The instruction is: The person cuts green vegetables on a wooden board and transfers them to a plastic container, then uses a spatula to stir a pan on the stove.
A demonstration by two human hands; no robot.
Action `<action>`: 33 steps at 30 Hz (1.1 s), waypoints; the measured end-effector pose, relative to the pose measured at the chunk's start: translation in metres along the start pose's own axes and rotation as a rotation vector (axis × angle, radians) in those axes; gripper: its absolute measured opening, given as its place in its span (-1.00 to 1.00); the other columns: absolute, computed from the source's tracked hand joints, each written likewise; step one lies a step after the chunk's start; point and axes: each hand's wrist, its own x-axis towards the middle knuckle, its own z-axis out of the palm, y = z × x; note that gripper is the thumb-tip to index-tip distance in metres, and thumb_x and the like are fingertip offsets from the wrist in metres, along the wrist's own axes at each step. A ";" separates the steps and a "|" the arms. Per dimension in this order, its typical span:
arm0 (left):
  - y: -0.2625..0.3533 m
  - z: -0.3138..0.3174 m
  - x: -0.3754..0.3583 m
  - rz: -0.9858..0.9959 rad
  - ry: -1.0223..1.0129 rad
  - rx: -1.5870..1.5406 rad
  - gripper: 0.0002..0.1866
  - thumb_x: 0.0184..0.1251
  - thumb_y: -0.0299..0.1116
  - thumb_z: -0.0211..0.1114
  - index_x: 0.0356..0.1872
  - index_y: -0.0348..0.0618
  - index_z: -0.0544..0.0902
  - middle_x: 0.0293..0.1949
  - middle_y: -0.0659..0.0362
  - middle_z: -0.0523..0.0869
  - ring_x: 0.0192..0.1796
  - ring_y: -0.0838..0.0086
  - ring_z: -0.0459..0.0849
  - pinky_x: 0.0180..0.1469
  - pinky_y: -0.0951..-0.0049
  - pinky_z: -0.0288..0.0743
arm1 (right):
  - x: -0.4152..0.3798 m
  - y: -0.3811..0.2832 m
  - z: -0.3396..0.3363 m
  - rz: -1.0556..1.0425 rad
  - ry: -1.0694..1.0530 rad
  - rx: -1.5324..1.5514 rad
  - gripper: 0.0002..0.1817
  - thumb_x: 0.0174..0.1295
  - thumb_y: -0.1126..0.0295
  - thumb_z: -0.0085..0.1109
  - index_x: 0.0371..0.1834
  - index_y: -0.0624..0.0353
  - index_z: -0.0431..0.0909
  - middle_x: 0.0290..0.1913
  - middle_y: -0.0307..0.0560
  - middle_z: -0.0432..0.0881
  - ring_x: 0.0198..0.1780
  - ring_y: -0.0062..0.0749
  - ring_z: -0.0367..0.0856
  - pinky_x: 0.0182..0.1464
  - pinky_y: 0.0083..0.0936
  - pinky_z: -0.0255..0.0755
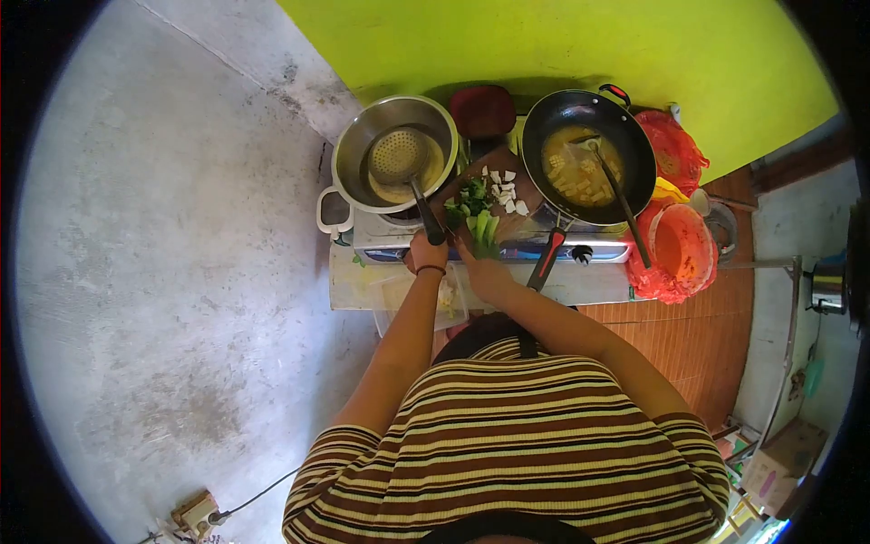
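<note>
My left hand (428, 254) is closed at the board's near edge, beside the black handle end of a skimmer (399, 156); what its fingers hold is hidden. Close by on the right, my right hand (480, 275) is closed around the pale stalks of a leafy green vegetable (484, 232). Dark chopped greens (470, 197) and white cut pieces (507, 192) lie on a brown cutting board (497, 162). The skimmer's perforated bowl rests inside a steel pot (344, 156) that contains some liquid.
At right on the stove (517, 252), a black wok (642, 154) holds yellowish soup with chunks and a ladle (625, 204); its handle (547, 258) points toward me. Red plastic bags (680, 258) stand farther right. A clear plastic container (390, 295) sits below my left hand.
</note>
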 end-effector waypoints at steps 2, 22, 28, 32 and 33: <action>-0.003 0.003 0.000 -0.069 -0.013 0.036 -0.90 0.07 -0.42 0.28 -0.41 -0.20 0.69 -0.46 0.05 0.69 -0.39 0.35 0.67 -0.28 0.39 0.52 | 0.003 0.000 -0.001 0.014 -0.030 -0.019 -0.14 0.09 0.55 -0.14 0.45 -0.06 -0.35 -0.44 0.28 0.58 -0.42 0.07 0.60 -0.37 -0.13 0.47; 0.014 -0.011 0.006 -0.046 -0.004 0.050 -0.86 0.09 -0.27 0.27 -0.37 -0.03 0.72 -0.40 0.00 0.69 -0.30 0.22 0.69 -0.25 0.27 0.53 | 0.018 0.007 -0.018 0.017 -0.016 0.181 -0.12 0.09 0.58 -0.13 0.43 -0.06 -0.40 -0.46 0.29 0.58 -0.45 0.08 0.60 -0.41 -0.15 0.47; 0.015 0.009 0.010 0.196 0.129 0.003 -0.73 0.02 -0.19 0.30 -0.28 -0.09 0.62 -0.40 0.05 0.64 -0.31 0.10 0.63 -0.23 0.19 0.49 | 0.007 0.018 -0.037 0.054 0.158 0.460 -0.10 0.10 0.59 -0.10 0.42 -0.03 -0.43 -0.51 0.31 0.56 -0.51 0.08 0.59 -0.46 -0.16 0.46; 0.081 -0.010 -0.021 -0.059 -0.182 -0.050 -0.65 -0.06 -0.17 0.40 -0.25 -0.04 0.55 -0.38 0.20 0.61 -0.29 0.21 0.63 -0.24 0.27 0.49 | -0.011 0.006 -0.059 0.160 0.177 0.632 -0.13 0.07 0.61 -0.15 0.42 -0.06 -0.38 -0.23 0.43 0.48 -0.47 0.07 0.59 -0.40 -0.19 0.52; 0.081 -0.007 -0.024 -0.032 -0.197 -0.010 -0.64 -0.07 -0.18 0.40 -0.25 -0.04 0.53 -0.38 0.20 0.61 -0.30 0.23 0.63 -0.24 0.28 0.49 | -0.013 0.006 -0.057 0.177 0.195 0.660 -0.13 0.05 0.62 -0.16 0.42 -0.07 -0.34 -0.07 0.49 0.44 -0.42 0.09 0.60 -0.34 -0.18 0.54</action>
